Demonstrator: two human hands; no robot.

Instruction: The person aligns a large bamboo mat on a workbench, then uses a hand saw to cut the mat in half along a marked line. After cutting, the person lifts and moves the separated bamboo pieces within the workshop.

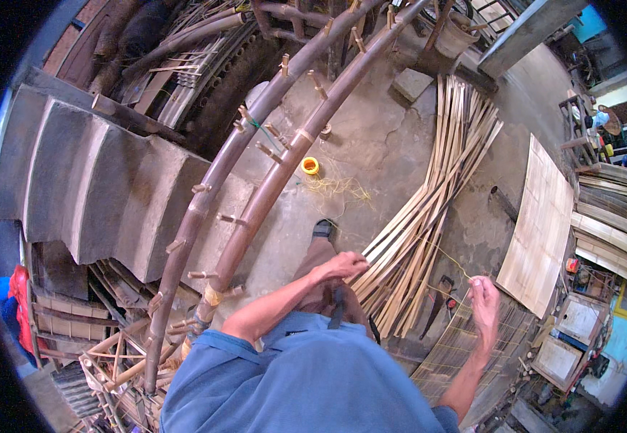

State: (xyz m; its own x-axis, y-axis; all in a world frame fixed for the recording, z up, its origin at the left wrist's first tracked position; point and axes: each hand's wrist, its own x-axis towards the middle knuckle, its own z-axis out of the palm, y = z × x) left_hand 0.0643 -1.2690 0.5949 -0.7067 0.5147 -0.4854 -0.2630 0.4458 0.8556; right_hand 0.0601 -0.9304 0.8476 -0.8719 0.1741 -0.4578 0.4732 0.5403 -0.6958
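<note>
Grip obscured (hold undetermined), the left hand [344, 265] curls at the near end of long, pale bamboo strips [436, 203]; the right hand [485, 302], nearly closed, pinches thin yellow cord [466, 274].

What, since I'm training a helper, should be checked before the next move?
1. Right hand pinching the cord: ok.
2. Left hand gripping the strips: cannot tell; fingertips unclear.
3. Strips neatly aligned: not ok; they cross and fan out.
4. Strands by the yellow roll tidy: not ok; loosely looped.
5. Shoe clear of strands: cannot tell; hard to trace.
</note>
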